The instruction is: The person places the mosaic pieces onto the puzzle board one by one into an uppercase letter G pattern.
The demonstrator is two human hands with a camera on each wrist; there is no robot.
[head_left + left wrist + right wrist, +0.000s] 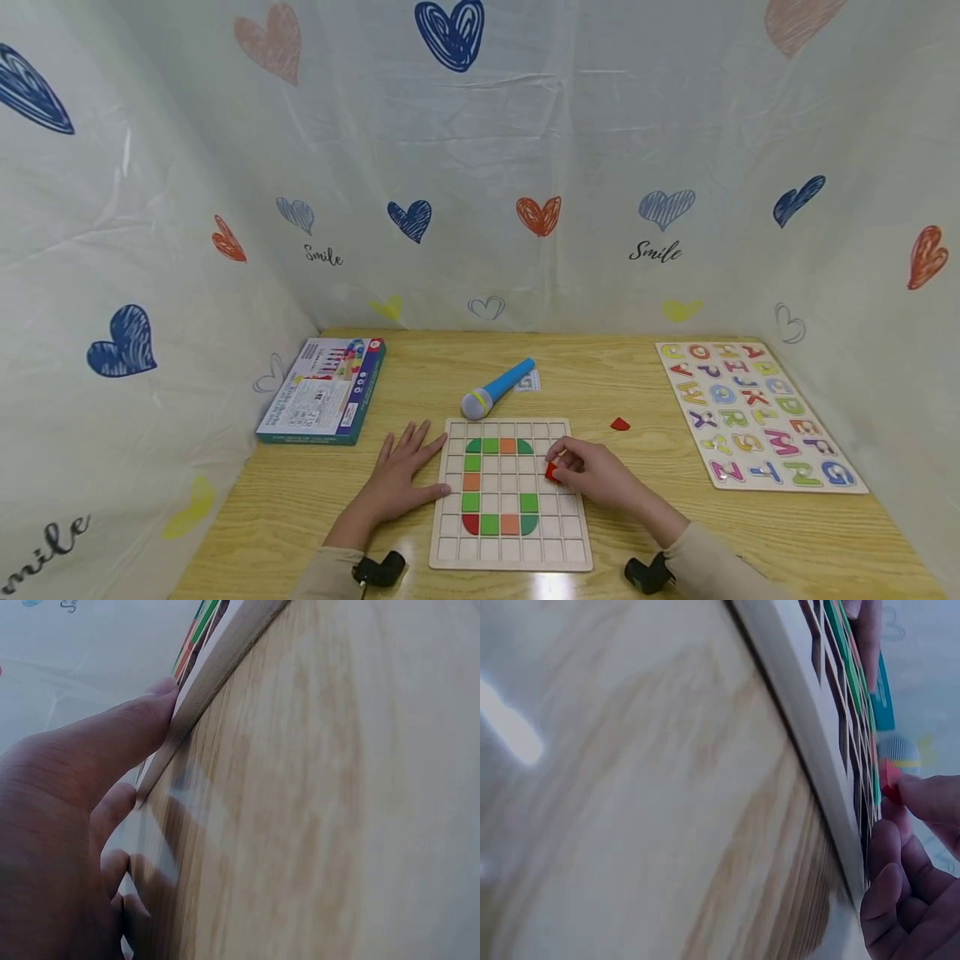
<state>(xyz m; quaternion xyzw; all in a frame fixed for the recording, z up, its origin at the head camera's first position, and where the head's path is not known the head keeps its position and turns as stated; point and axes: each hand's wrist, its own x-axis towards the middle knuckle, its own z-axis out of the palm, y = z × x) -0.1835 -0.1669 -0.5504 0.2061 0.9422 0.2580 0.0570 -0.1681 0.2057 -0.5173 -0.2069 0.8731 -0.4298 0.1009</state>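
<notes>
A wooden grid board [551,527] lies flat on the table, with green, orange and dark red tiles set in a broken ring of its squares. My right hand [600,477] pinches a small red tile [551,472] between thumb and finger over the board's right side; the right wrist view also shows this red tile [890,781] at the fingertips. Spread on the table at the left, my left hand [400,479] touches the board's left edge with its thumb. In the left wrist view the thumb [135,731] presses against the board's side.
Behind the board lies a blue toy microphone [498,387], partly over a small printed card [529,381]. A loose red piece [620,424] lies to the right. An alphabet puzzle board [757,417] occupies the far right, and a flat printed box [322,392] the far left.
</notes>
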